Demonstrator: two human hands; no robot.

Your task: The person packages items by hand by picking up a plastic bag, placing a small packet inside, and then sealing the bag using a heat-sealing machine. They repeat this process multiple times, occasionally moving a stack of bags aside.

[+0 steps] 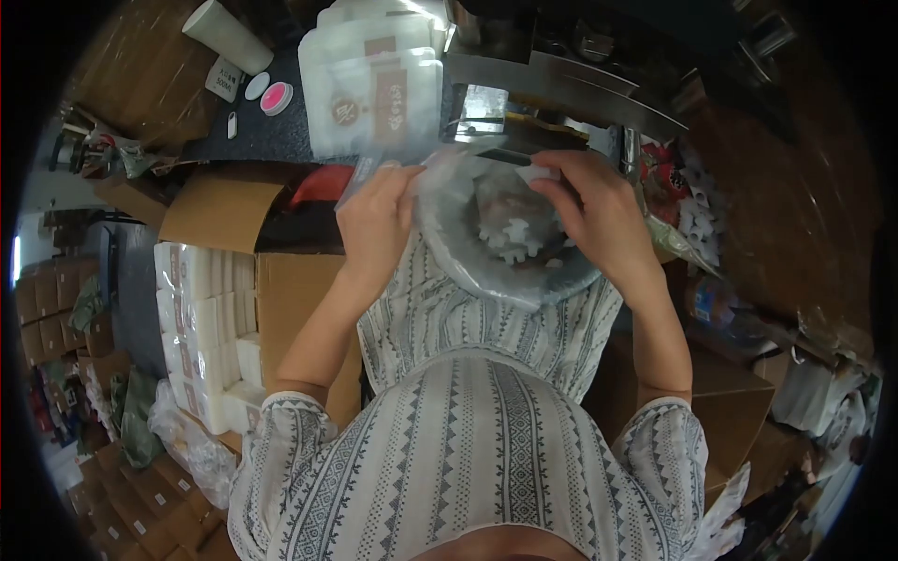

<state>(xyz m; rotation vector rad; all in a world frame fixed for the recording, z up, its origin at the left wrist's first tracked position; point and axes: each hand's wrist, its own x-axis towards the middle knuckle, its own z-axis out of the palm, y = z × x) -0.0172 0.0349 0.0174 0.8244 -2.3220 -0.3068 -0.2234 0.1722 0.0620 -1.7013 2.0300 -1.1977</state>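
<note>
My left hand [376, 224] is closed in a pinch on the edge of a translucent plastic bag [360, 178], left of a round basin. My right hand [603, 215] reaches over the basin's right side, thumb and fingers pinched around a small whitish piece [531, 172] whose kind I cannot make out. Clear plastic lines the basin [538, 292], which rests at my lap. Several small white notched pieces [510, 241] lie inside it. Just beyond my hands sits a dark metal machine [505, 126] with a flat edge.
Stacked printed translucent bags [374, 93] lie on the dark table [281, 131]. Left of them are a white cup [227, 37] and a pink round tub [276, 98]. An open carton [220, 210] and packed white bundles [201, 318] stand at my left, a cardboard box [730, 402] at my right.
</note>
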